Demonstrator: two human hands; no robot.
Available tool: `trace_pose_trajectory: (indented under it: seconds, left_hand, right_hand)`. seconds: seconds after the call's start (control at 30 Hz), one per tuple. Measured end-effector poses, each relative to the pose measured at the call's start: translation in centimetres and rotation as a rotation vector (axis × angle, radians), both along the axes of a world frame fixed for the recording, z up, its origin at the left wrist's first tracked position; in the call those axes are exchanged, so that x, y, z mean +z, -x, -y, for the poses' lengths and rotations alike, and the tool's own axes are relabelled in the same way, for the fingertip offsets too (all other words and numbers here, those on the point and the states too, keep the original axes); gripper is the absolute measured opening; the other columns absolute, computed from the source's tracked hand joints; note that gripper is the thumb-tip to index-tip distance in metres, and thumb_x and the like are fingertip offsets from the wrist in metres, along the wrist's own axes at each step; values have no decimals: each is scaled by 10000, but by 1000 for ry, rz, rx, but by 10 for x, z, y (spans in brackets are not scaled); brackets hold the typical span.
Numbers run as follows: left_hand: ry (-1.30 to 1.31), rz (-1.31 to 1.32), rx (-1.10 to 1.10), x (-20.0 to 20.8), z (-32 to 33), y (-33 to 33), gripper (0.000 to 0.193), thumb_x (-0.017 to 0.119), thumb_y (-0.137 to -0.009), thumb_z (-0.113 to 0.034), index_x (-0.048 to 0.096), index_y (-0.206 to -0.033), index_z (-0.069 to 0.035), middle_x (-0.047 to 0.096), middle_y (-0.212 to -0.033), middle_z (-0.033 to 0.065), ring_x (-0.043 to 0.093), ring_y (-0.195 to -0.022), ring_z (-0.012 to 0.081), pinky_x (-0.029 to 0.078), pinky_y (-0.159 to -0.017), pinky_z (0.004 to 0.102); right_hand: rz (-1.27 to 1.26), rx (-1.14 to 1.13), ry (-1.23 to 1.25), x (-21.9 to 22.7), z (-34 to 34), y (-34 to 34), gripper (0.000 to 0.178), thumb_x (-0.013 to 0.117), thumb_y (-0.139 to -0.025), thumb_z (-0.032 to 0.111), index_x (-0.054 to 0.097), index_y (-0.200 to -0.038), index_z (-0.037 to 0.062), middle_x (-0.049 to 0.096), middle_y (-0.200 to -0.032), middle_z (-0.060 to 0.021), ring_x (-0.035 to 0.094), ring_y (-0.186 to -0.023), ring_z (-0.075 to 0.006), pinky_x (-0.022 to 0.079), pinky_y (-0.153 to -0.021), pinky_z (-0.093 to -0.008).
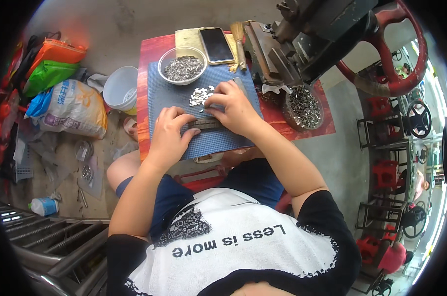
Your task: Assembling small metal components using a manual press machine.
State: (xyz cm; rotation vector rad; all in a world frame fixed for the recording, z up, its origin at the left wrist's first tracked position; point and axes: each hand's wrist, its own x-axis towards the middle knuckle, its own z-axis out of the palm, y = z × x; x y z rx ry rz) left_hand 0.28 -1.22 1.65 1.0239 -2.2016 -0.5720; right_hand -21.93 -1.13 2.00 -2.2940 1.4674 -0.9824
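Observation:
My left hand [168, 132] holds the near left end of a dark slotted metal block [207, 123] between thumb and curled fingers. The block lies flat on a blue ribbed mat [160, 96]. Over the block's right part bends my right hand [233, 107], its thumb and fingers drawn together in a pinch at the far edge. What sits in that pinch is too small to make out. Just beyond, a loose heap of small silvery-white pieces [200, 95] is spread on the mat. A clear plastic bowl [163, 74] full of small metal parts stands behind the heap.
A phone [216, 45] and a small straw brush [239, 42] lie at the back. A hand press with a red wheel [381, 74] rises at right, beside a tub of metal parts [305, 107]. Left are a white bucket [116, 89] and bags [73, 106].

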Motion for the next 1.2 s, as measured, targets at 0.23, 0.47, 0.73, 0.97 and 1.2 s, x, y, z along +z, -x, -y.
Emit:
trace_pose_trajectory:
  seconds: [0.23, 0.47, 0.73, 0.97, 1.2]
  left_hand:
    - [-155, -138, 61, -4, 32, 7, 128, 723, -818, -64, 714, -940, -25, 625, -926, 144, 646, -840, 325, 516, -761, 409]
    - [-103, 42, 92, -8, 45, 16, 113, 720, -845, -125, 709, -940, -64, 619, -1012, 113, 643, -931, 328, 515, -789, 424]
    - [-238, -80, -62, 8, 28, 4, 133, 714, -853, -47, 660, -956, 17, 580, -1063, 113, 606, -876, 219, 502, -794, 325]
    - [-279, 73, -80, 14, 18, -5, 135, 732, -838, -67, 670, -913, 27, 599, -1078, 118, 616, -861, 225, 505, -781, 323]
    - [-384, -32, 4, 13, 21, -3, 124, 736, -815, -74, 736, -925, -17, 652, -994, 123, 653, -832, 264, 520, -763, 374]
  right_hand:
    - [-69, 72, -31, -5, 14, -4, 130, 733, -828, 110, 680, -928, 46, 590, -972, -109, 528, -994, -319, 443, -899, -407]
    - [-48, 56, -159, 18, -19, 35, 143, 751, -821, 124, 689, -926, 51, 585, -1028, -106, 533, -1039, -304, 444, -937, -398]
    - [-95, 43, -135, 21, -28, 34, 117, 778, -775, 83, 721, -865, 33, 595, -945, -78, 557, -967, -263, 473, -857, -367]
    - [42, -102, -231, 20, -12, 36, 123, 776, -794, 114, 750, -892, 44, 657, -848, -78, 614, -897, -251, 508, -786, -358]
    - [-140, -132, -45, 0, 4, 25, 109, 766, -803, 126, 741, -868, 43, 645, -859, -87, 601, -915, -279, 498, -821, -378]
